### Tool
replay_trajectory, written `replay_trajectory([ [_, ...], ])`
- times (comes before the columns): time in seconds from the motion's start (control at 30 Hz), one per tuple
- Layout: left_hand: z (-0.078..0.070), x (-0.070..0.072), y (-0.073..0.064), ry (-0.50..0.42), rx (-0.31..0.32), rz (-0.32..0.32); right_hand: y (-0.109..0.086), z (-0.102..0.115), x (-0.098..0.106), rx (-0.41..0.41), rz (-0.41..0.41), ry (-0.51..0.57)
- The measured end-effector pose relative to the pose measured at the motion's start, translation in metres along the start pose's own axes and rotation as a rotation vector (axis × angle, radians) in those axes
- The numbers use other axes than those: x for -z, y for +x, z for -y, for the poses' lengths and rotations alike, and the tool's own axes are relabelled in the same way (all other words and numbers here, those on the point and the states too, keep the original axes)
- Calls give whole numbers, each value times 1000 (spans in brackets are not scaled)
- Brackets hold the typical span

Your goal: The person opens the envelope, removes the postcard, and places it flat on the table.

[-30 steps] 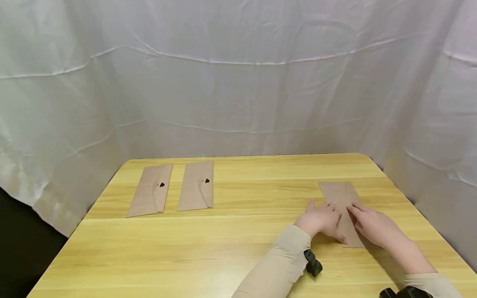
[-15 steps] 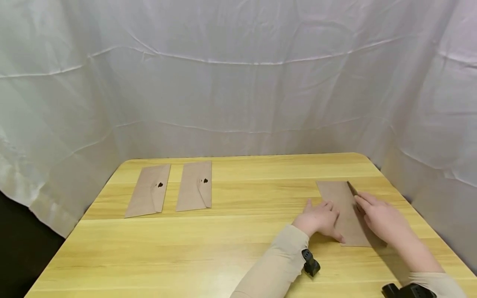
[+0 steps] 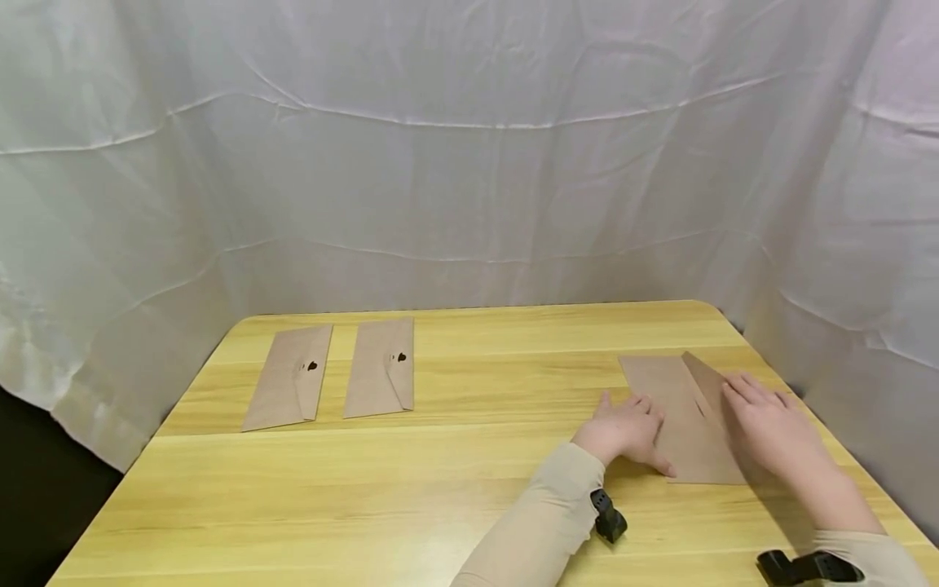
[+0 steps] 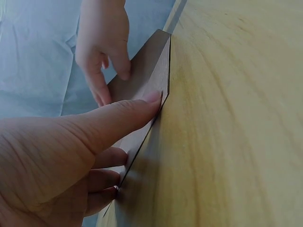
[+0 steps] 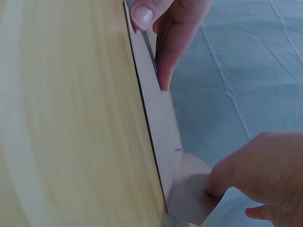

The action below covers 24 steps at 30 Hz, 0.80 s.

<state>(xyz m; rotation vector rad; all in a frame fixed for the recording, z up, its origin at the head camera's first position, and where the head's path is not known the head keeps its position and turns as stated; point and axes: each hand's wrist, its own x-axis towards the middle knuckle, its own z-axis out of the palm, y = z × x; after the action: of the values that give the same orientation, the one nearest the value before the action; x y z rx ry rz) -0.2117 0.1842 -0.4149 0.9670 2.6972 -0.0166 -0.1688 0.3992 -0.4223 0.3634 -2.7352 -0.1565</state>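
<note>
A brown paper envelope (image 3: 697, 452) lies at the right of the table, its flap (image 3: 706, 377) raised and tilted toward the right. My left hand (image 3: 627, 430) rests on the envelope's left side with fingers spread; its thumb presses near the front corner. On the other side my right hand (image 3: 781, 432) holds the flap by its outer edge. From the left wrist, the right thumb overlaps the flap's face (image 4: 144, 61) and a finger is at its edge. The right wrist view shows the flap (image 5: 189, 203) between the right hand and the envelope body; some fingertips are hidden.
Two brown envelopes with dark printed marks, a left one (image 3: 289, 379) and a right one (image 3: 380, 371), lie flapped down at the back left of the wooden table (image 3: 352, 505). A pale curtain (image 3: 469, 179) hangs behind and beside it. Black cameras (image 3: 609, 518) sit on both wrists.
The right hand has moved right and lifted the flap, which lay flat one second ago and now leans outward. The left hand has stayed in place on the envelope.
</note>
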Motion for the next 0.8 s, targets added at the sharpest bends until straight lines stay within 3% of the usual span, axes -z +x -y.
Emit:
replay_trajectory([
  [0.2, -3, 0, 1, 0, -5, 4, -4, -5, -3, -69, 74, 17],
  [0.57, -6, 1, -3, -11, -26, 3, -13, -17, -9, -128, 327, 63],
  [0.8, -18, 1, -4, 25, -59, -9, -12, -17, -13, -141, 370, 141],
])
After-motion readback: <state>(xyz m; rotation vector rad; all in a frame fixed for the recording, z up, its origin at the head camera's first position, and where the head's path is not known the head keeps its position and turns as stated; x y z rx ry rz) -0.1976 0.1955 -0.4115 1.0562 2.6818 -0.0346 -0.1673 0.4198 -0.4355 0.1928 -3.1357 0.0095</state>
